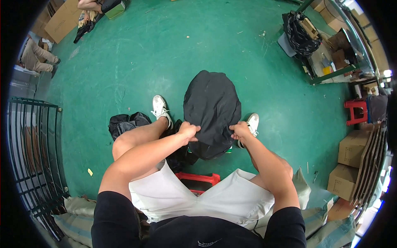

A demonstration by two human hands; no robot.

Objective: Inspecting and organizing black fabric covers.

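Observation:
A large black fabric cover (212, 103), oval and wrinkled, stands spread out between my feet. My left hand (189, 131) is at its near left side, with fingers closed on the fabric. At the near right side, my right hand (240, 131) pinches another part of the fabric. Small bits of green show under the cover's near edge; what it lies over is mostly hidden. More dark fabric (182, 155) is heaped beside my left leg, and a black bundle (128, 123) sits on the floor left of it.
A red plastic stool (198, 177) shows between my thighs. Green metal bars (35, 153) stand at left; cardboard boxes (353, 149) and a red stool (355, 112) at right. A glass-topped rack (335, 74) and black bag (301, 33) stand far right. Other people sit far left.

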